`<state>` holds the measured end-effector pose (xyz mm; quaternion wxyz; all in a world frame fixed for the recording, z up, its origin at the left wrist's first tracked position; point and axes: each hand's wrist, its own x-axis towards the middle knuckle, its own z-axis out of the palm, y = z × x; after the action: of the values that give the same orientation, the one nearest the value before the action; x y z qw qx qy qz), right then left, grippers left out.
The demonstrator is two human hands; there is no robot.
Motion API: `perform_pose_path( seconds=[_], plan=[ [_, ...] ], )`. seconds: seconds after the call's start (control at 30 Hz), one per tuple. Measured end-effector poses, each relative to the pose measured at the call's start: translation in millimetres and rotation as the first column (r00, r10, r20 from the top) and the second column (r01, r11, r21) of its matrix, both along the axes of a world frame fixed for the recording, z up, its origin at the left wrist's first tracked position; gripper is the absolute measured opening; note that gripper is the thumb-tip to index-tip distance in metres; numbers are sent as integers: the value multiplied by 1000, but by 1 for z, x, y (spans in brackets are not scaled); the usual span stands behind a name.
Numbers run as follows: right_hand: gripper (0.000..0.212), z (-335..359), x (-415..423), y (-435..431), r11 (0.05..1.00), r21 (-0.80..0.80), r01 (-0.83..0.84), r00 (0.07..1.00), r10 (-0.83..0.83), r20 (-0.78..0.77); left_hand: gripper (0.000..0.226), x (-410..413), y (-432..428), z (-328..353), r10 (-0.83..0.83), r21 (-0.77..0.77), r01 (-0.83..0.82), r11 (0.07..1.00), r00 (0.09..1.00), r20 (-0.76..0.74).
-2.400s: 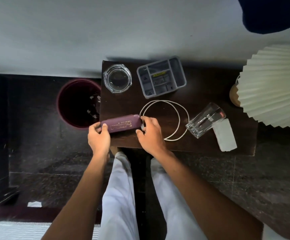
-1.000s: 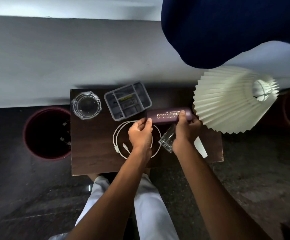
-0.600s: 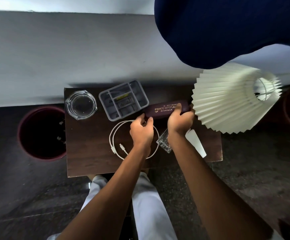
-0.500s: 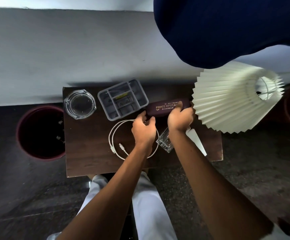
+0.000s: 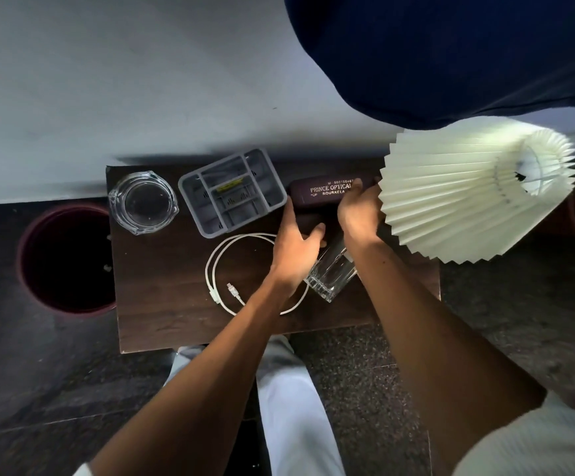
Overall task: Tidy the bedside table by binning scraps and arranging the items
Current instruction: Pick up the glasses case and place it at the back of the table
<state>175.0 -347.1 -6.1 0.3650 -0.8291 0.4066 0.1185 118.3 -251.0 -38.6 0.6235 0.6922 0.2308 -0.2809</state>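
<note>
Nearest the front edge of the tabletop [image 5: 162,304], a white cable [image 5: 217,269] lies in a loose coil, its plugs inside the loop. Just right of it a drinking glass [image 5: 330,273] lies on its side, between the two forearms and partly under them. Above these, the left hand [image 5: 296,245] hovers with fingers spread and holding nothing, its fingertips close to the near side of the glasses case [image 5: 320,195]. The right hand [image 5: 359,211] rests its loosely curled fingers on the case's right end; whether it grips or only touches, I cannot tell. The case lies along the back edge, between the grey organiser tray [image 5: 189,187] and the pleated lampshade [image 5: 451,201]. A glass ashtray [image 5: 143,202] sits in the back left corner, with the bin [image 5: 21,255] on the floor beyond the left edge. The likeliest mishap: a withdrawing forearm nudges the glass, which could roll off the front edge, or a wrist knocks the lampshade.
</note>
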Motion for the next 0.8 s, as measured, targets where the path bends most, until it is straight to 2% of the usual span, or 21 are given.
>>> perform_pose_path(
  seconds=[0.1,0.2,0.53,0.8],
  plan=[
    [50,-2,5,-5,998,57,-25,994,31,-105,86,5,-4,-5,-51,46,51,998,999,-2],
    [55,-13,12,-8,1000,-15,16,995,-17,-98,90,6,-9,-20,-84,119,84,989,996,3],
    [53,-31,19,-21,999,45,-13,989,20,-149,95,19,-2,-18,-240,247,238,939,970,-23],
    [56,-35,18,-22,999,10,-41,988,43,-146,97,16,7,-27,-343,336,324,885,939,-1]
  ],
)
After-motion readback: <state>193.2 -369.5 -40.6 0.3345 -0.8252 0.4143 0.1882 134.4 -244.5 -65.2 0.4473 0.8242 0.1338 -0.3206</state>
